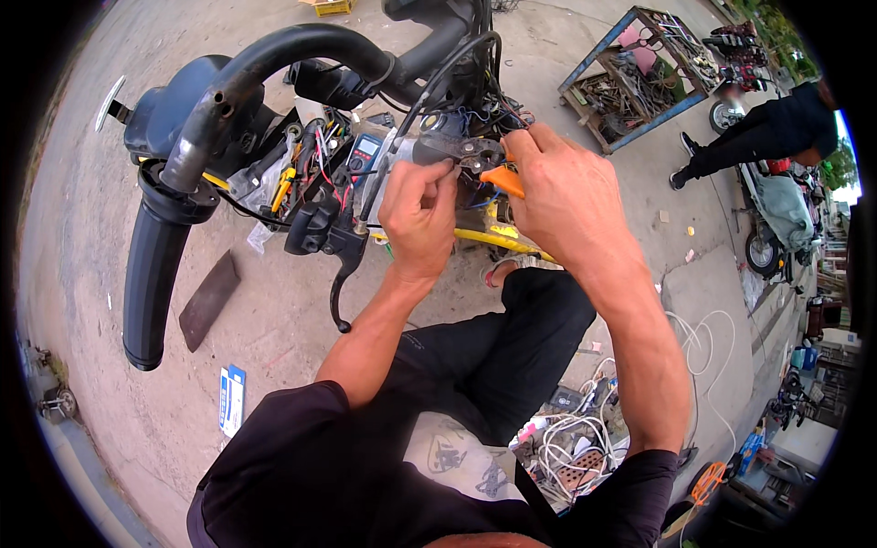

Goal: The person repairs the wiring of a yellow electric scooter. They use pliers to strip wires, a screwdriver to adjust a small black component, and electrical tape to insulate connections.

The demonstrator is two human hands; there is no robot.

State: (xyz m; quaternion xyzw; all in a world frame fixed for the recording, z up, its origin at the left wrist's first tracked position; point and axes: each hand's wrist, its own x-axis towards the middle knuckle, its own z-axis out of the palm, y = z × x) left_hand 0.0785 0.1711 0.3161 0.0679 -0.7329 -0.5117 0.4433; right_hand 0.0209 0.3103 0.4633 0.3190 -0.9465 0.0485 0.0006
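Note:
My right hand [566, 196] is closed around orange-handled pliers [503, 181], whose dark metal head points left toward my other hand. Beside that head, my left hand [420, 215] pinches thumb and fingers together; what lies between them is too small to make out. Both hands work over the opened front of a two-wheeler with exposed wires [484, 114]. Left of my hands are a black brake lever [344, 283] hanging from its loose mount and a blue-and-grey multimeter [367, 148].
A bent handlebar [306, 41] with a black grip [155, 274] reaches across the left. A yellow-handled tool [285, 187] lies among wires. Tangled white cables [562, 447] lie near my leg. At far right stand a metal tool rack [594, 100] and another person [763, 137].

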